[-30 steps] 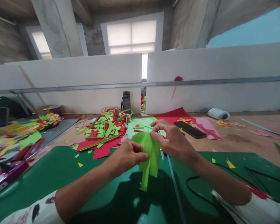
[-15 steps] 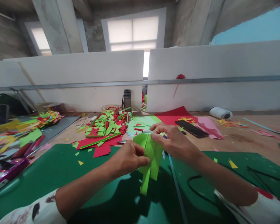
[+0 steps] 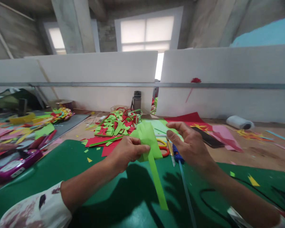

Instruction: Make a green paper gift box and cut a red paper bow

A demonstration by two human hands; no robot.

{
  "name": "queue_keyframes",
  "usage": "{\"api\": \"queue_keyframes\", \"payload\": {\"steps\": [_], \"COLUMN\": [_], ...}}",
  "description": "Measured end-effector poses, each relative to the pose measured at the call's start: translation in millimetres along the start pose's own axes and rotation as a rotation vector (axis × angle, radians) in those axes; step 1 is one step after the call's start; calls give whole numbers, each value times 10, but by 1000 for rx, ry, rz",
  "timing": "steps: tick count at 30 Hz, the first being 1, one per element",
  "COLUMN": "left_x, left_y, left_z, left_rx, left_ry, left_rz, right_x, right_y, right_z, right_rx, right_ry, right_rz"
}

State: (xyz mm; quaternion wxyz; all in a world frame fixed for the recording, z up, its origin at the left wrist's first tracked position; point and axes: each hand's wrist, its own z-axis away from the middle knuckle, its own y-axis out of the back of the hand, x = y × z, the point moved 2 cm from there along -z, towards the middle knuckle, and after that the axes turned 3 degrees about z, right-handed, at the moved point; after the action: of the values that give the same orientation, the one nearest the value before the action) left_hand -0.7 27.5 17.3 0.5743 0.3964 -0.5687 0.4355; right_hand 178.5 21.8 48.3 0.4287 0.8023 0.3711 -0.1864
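My left hand (image 3: 127, 151) pinches a light green paper piece (image 3: 146, 136) between thumb and fingers. A long green strip (image 3: 158, 183) hangs from it over the dark green mat (image 3: 97, 190). To the right of the paper, my right hand (image 3: 188, 142) is raised with its fingers apart, touching nothing. Between the hands lie scissors with red and yellow handles (image 3: 164, 151), a thin cutter-like tool (image 3: 172, 153) and a blue tool (image 3: 178, 154), partly hidden by the right hand.
Behind the mat lie a heap of green and red cut-outs (image 3: 116, 125), red sheets (image 3: 187, 117), a dark phone (image 3: 210, 138) and a bottle (image 3: 137, 101). A purple device (image 3: 19, 164) is at the left, and a black cable (image 3: 207, 202) at the right.
My right hand has let go of the green paper and moved right, its fingers opening. The paper has turned, its strip swinging to the right. The scissors now show. The view has shifted left.
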Motion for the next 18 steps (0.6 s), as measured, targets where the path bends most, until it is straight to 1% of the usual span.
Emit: {"api": "queue_keyframes", "payload": {"steps": [2,4,8,11,14,18], "left_x": [3,-17,-81,-131,-172,-204], "left_y": [82,144,188,179,150,105], "left_z": [-22,-48,-97,-104,-85,-58], "left_rx": [67,116,179,202,178,143], "left_ry": [-20,-27,-55,-48,-21,32], "left_rz": [142,242,325,348,376,422], "right_x": [36,70,83,45,-17,-57], "right_y": [-80,-185,-359,-422,-434,-428], "right_z": [33,79,172,225,257,276], "right_rx": [-99,-218,-396,-511,-575,-575], "right_ry": [-52,-108,-102,-153,-224,-327], "right_rz": [-123,-192,-175,-192,-245,-264]}}
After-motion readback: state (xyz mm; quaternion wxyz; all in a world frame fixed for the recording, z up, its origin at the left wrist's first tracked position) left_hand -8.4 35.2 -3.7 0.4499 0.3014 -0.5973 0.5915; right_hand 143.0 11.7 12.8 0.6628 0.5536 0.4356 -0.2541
